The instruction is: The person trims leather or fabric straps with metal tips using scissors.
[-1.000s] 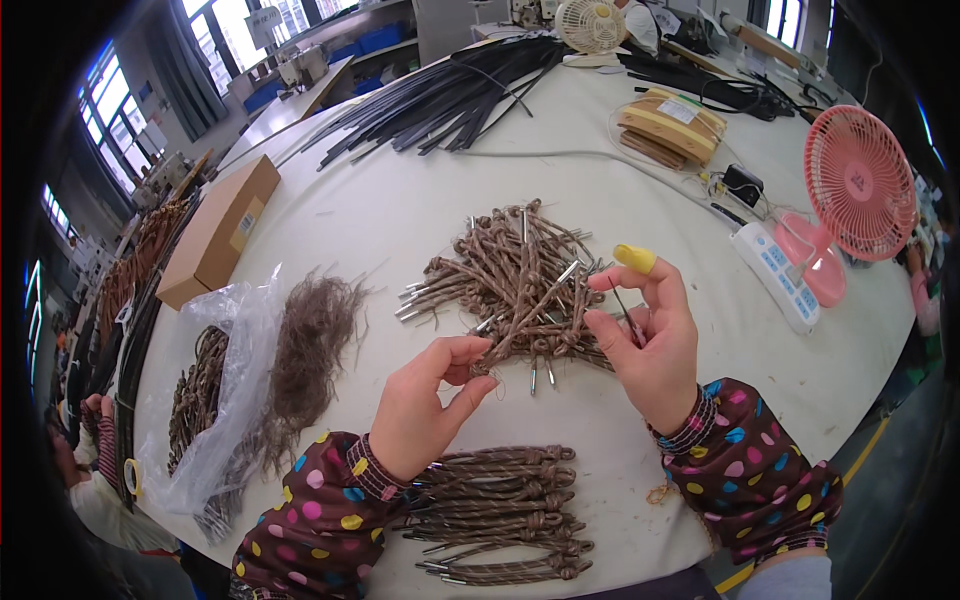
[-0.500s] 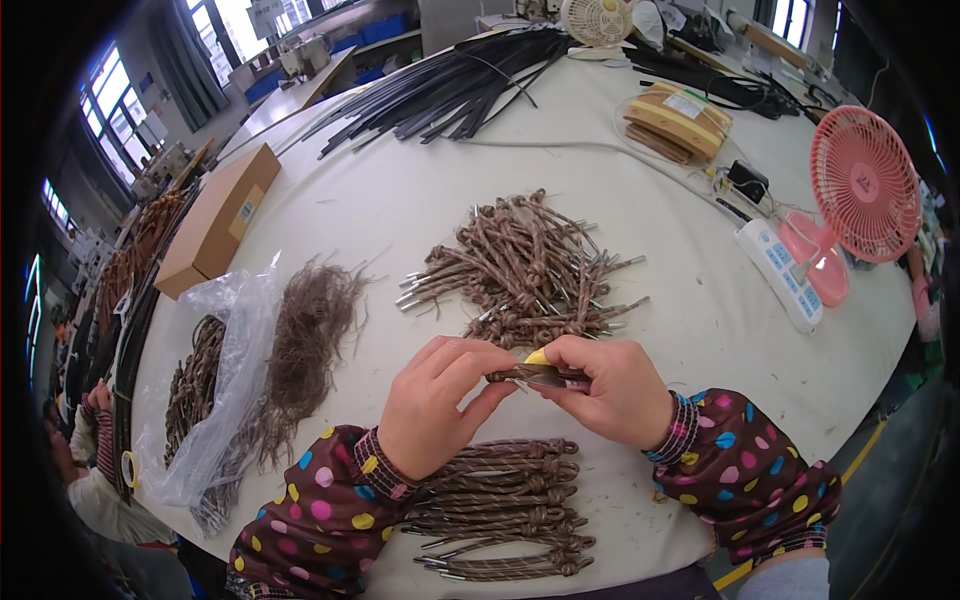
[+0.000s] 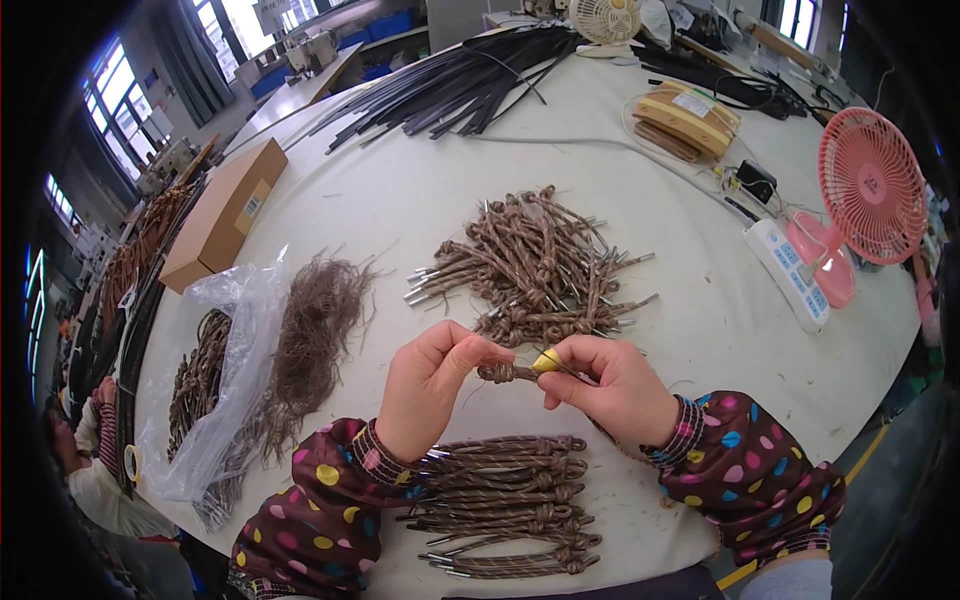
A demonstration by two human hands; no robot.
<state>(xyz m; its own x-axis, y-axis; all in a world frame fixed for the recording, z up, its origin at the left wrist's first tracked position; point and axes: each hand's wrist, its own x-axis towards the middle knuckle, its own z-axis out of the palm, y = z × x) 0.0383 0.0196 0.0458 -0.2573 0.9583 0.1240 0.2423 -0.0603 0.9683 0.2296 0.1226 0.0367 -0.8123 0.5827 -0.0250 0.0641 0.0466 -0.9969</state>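
A brown knotted shoelace [image 3: 507, 373] is held level between my hands, its knot toward the left. My right hand [image 3: 622, 388] pinches its right end. A yellow wrap [image 3: 547, 360] covers a fingertip of that hand, and a thin dark piece beside it is unclear. Just above the knot, my left hand [image 3: 425, 388] has thumb and forefinger closed together; what they hold is too small to make out. A fine loose thread curves below them. Nearer me lies a row of folded, knotted shoelaces [image 3: 510, 500]. Beyond my hands is a heap of similar shoelaces [image 3: 540, 265] with silvery tips.
On the left are brown thread scraps [image 3: 315, 335], a clear plastic bag [image 3: 235, 375] with cords, and a cardboard box [image 3: 225, 215]. Black strips [image 3: 450, 85] lie at the back. A pink fan [image 3: 870, 185] and white power strip [image 3: 787, 275] stand right. Another person's hand [image 3: 106, 390] shows far left.
My left fingers have come off the shoelace and lifted slightly, so its knot now shows. The dark blade-like piece between my hands is now mostly hidden. The view has shifted a little.
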